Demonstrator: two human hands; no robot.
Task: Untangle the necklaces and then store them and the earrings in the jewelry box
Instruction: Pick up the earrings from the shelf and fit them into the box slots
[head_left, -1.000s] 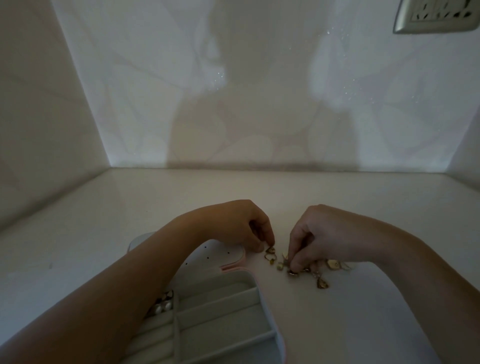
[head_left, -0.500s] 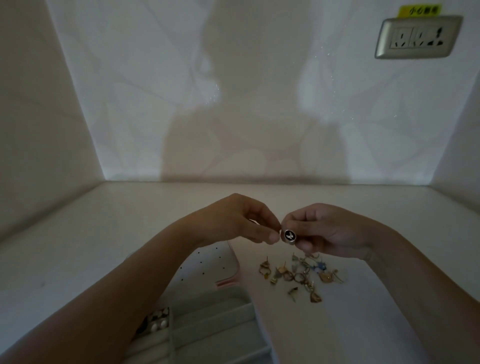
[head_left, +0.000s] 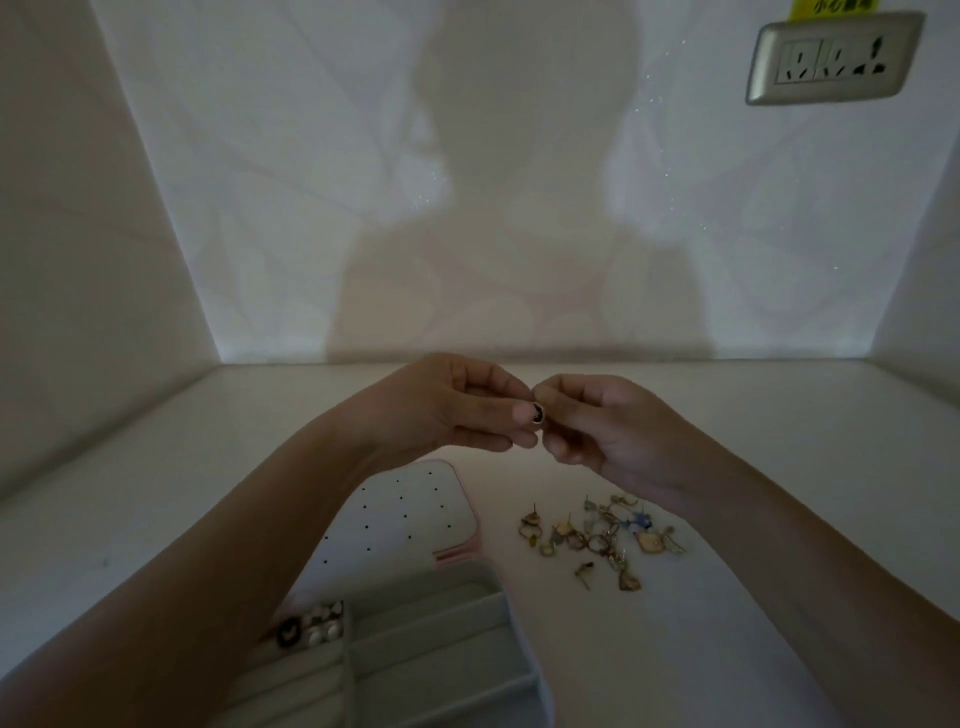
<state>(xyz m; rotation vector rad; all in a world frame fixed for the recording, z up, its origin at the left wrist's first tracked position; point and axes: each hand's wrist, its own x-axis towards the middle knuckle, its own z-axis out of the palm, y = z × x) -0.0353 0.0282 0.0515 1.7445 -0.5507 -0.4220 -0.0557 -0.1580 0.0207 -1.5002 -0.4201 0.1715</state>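
Both hands meet above the table on a small round dark earring (head_left: 538, 413). My left hand (head_left: 447, 410) pinches its face between thumb and fingertips, and my right hand (head_left: 608, 431) pinches it from the other side. Below them a loose pile of earrings (head_left: 602, 535), mostly gold with a blue one, lies on the white table. The open jewelry box (head_left: 415, 649) sits at the bottom left, its perforated lid panel (head_left: 400, 519) lying flat behind the grey compartments. A few pearl and dark pieces (head_left: 311, 626) lie in its left compartment. No necklace shows.
The white table (head_left: 727, 415) sits in an alcove with walls at the back and on both sides. A wall socket plate (head_left: 831, 60) hangs at the upper right. My left forearm crosses over the box's left part.
My right hand picked the dark earring out of the pile and lifted it. Both hands rose from the table and now pinch it together, closer than half a second ago.
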